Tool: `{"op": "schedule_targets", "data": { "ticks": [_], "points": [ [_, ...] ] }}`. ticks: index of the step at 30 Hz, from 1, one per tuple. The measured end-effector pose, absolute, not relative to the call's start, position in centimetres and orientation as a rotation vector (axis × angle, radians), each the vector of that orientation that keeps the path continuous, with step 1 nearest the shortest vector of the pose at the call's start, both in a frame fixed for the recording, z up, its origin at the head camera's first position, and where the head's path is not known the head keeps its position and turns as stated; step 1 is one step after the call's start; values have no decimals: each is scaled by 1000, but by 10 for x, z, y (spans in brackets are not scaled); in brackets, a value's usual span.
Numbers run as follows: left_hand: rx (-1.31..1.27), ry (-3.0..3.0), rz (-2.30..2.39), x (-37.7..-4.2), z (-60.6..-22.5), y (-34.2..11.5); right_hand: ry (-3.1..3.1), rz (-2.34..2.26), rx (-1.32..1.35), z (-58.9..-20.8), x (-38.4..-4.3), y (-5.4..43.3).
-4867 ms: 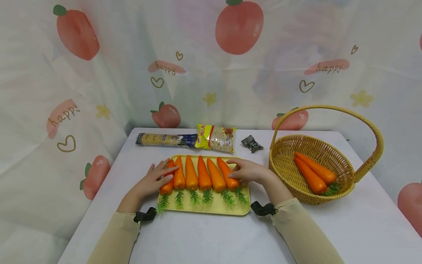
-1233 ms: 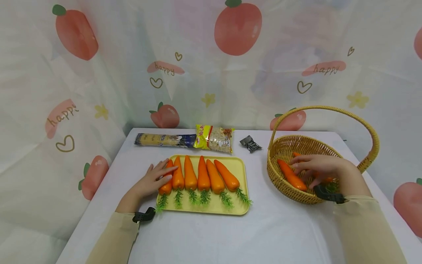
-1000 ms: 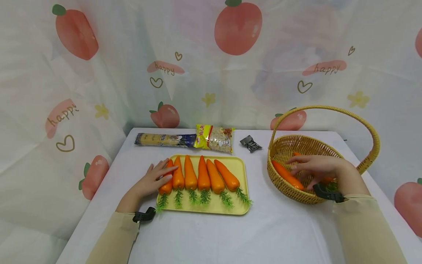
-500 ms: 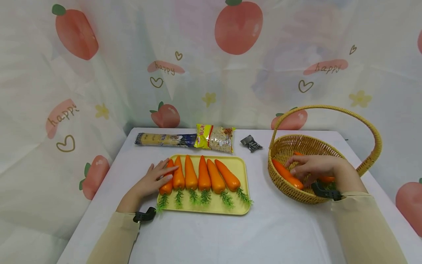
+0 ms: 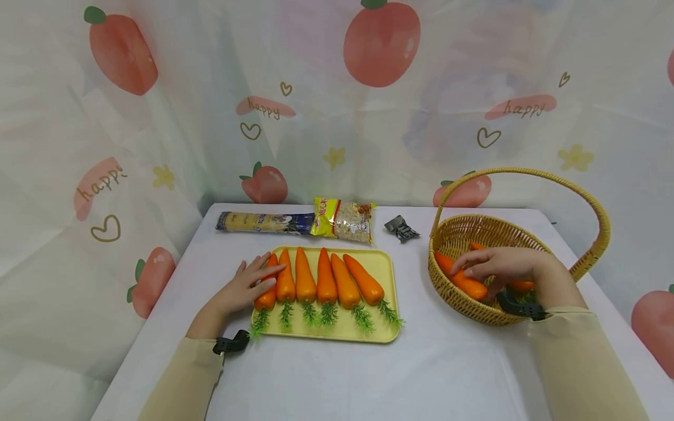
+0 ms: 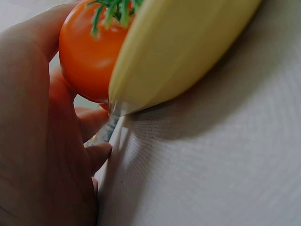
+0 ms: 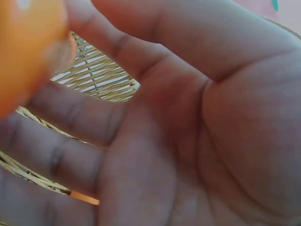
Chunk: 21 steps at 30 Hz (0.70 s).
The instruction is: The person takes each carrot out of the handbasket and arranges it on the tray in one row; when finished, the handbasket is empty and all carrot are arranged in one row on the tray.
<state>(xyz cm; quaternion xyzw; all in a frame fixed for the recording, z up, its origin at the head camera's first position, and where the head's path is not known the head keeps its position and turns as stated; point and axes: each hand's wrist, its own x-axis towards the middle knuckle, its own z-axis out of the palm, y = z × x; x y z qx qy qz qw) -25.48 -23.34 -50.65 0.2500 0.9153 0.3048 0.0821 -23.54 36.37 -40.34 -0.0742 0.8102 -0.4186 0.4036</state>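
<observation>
Several toy carrots (image 5: 305, 280) with green tops lie side by side on a yellow tray (image 5: 337, 335). My left hand (image 5: 247, 289) rests on the leftmost carrot (image 5: 265, 301), with a fingertip reaching the carrot beside it. In the left wrist view, that carrot's round end (image 6: 89, 59) sits between the hand and the tray's raised side (image 6: 174, 52). Inside the wicker basket (image 5: 466, 313), my right hand (image 5: 502, 266) pinches an orange carrot (image 5: 468, 286) near the left wall. Behind that hand, a second basket carrot (image 5: 476, 246) shows only in part.
The basket's tall handle (image 5: 532, 171) arches over its bowl. At the table's back lie a long pasta packet (image 5: 263, 223), a yellow and clear bag (image 5: 344, 220) and a small dark packet (image 5: 402, 228). A patterned cloth (image 5: 316, 128) hangs behind.
My right hand has gone from the tray to the basket, where one carrot has shifted left and its fingers now lie over it. The tray's rightmost carrot is more slanted. My left hand stays put.
</observation>
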Motion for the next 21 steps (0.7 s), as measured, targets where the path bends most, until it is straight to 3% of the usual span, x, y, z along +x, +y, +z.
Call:
{"op": "schedule_targets", "data": {
  "ticks": [21],
  "points": [
    [740, 2731, 908, -254, -505, -232, 2389, -1003, -332, -379, -223, 367]
  ]
}}
